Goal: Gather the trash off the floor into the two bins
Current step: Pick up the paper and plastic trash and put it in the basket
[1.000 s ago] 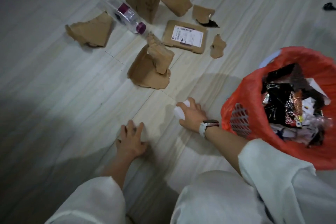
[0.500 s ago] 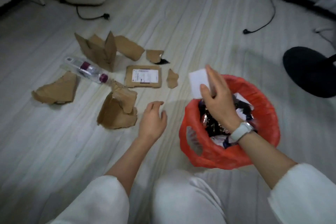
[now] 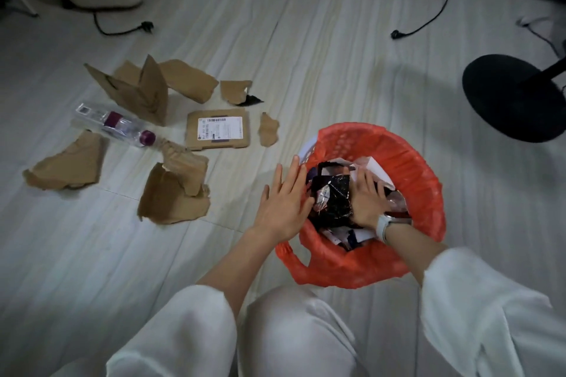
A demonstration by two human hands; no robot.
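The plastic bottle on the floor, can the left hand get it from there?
Probably yes. The left hand is open and holds nothing, resting by the rim of the red bin. The plastic bottle lies uncovered on the floor to its left, beyond torn cardboard, so it needs a long stretch.

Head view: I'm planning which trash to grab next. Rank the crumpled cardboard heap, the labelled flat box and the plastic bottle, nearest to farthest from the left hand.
1. Crumpled cardboard heap, just left of the left hand.
2. Labelled flat box, farther up the floor.
3. Plastic bottle, far left.
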